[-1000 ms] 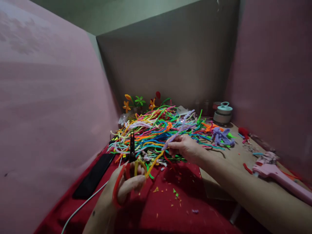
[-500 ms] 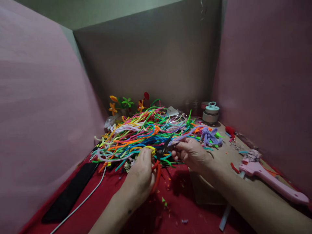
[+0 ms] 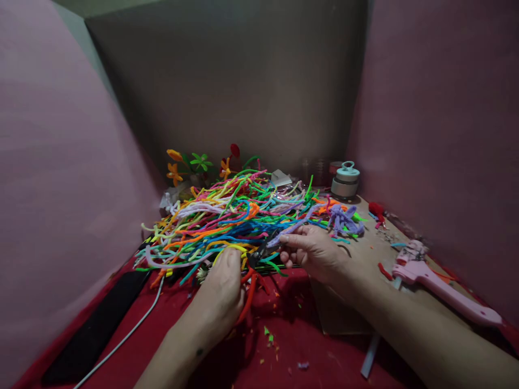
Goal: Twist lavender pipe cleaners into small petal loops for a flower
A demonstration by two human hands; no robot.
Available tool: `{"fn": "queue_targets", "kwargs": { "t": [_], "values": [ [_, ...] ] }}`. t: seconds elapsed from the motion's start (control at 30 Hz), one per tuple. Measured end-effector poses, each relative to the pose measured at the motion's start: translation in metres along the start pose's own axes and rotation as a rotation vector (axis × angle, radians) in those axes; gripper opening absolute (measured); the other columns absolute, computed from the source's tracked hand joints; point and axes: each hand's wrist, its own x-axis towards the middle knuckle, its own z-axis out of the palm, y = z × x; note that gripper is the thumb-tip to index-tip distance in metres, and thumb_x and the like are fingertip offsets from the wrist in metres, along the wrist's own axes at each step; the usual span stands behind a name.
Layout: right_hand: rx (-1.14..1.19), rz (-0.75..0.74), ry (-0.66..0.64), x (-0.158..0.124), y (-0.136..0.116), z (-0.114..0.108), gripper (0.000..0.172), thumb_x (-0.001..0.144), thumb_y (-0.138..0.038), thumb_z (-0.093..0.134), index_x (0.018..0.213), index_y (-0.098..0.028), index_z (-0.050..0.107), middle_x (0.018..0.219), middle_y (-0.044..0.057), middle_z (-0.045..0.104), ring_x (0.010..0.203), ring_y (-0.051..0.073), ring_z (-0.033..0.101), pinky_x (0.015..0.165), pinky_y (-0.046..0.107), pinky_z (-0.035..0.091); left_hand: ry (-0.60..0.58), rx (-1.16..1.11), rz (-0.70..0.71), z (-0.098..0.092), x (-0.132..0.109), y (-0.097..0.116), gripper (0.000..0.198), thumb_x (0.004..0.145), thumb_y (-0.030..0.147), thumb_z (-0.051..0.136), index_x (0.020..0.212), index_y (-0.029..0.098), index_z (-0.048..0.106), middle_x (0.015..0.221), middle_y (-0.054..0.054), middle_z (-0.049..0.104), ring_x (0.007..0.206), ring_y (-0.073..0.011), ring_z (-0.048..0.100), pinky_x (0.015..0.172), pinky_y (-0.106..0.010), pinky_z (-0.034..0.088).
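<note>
My left hand (image 3: 222, 286) is closed around red-handled scissors (image 3: 250, 296), whose dark blades point up and right. Between thumb and fingers, my right hand (image 3: 311, 251) pinches a lavender pipe cleaner (image 3: 299, 222). Its near end lies at the scissor blades; I cannot tell whether they touch it. Just right of that hand sits a lavender looped pipe-cleaner piece (image 3: 344, 220). Behind both hands spreads a heap of colourful pipe cleaners (image 3: 227, 208).
Pipe-cleaner flowers (image 3: 200, 161) stand behind the heap. A pale blue-lidded jar (image 3: 345, 181) is at the back right. On the right lies a pink glue gun (image 3: 446, 294) with a glue stick. A black strip (image 3: 97, 324) and white cable (image 3: 125, 337) lie left; scraps dot the red cloth (image 3: 324, 359).
The scissor blades have come closer together near the end of the lavender pipe cleaner. The view has shifted, so the whole scene sits a little further left.
</note>
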Motion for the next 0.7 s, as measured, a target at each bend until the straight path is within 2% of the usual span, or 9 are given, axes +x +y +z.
{"fn": "queue_targets", "kwargs": {
  "t": [0.23, 0.43, 0.7],
  "values": [
    [-0.047, 0.016, 0.008, 0.0013, 0.0003, -0.0004, 0.017, 0.061, -0.023, 0.071, 0.066, -0.009, 0.062, 0.057, 0.003, 0.061, 0.044, 0.009, 0.056, 0.043, 0.02, 0.046, 0.032, 0.037, -0.002, 0.0035, -0.0008, 0.0042, 0.023, 0.067, 0.004, 0.039, 0.084, 0.02, 0.035, 0.082, -0.005, 0.044, 0.078, -0.0195, 0.046, 0.066, -0.032, 0.04],
    [-0.025, 0.036, 0.068, -0.0009, -0.0007, 0.0025, 0.016, 0.058, -0.02, 0.07, 0.063, -0.009, 0.061, 0.053, 0.003, 0.06, 0.043, 0.011, 0.056, 0.04, 0.02, 0.045, 0.033, 0.029, -0.018, 0.0053, -0.0017, 0.0061, 0.022, 0.066, 0.005, 0.039, 0.083, 0.019, 0.036, 0.083, -0.007, 0.046, 0.076, -0.0206, 0.046, 0.067, -0.035, 0.042],
    [0.055, 0.027, 0.022, -0.0019, 0.0004, 0.0022, 0.008, 0.062, -0.017, 0.063, 0.061, -0.009, 0.06, 0.055, 0.005, 0.062, 0.045, 0.012, 0.057, 0.043, 0.022, 0.046, 0.039, -0.012, -0.058, 0.0074, -0.0008, 0.006, 0.02, 0.066, 0.006, 0.037, 0.082, 0.019, 0.037, 0.082, -0.007, 0.046, 0.074, -0.0203, 0.047, 0.067, -0.035, 0.043]
  ]
}}
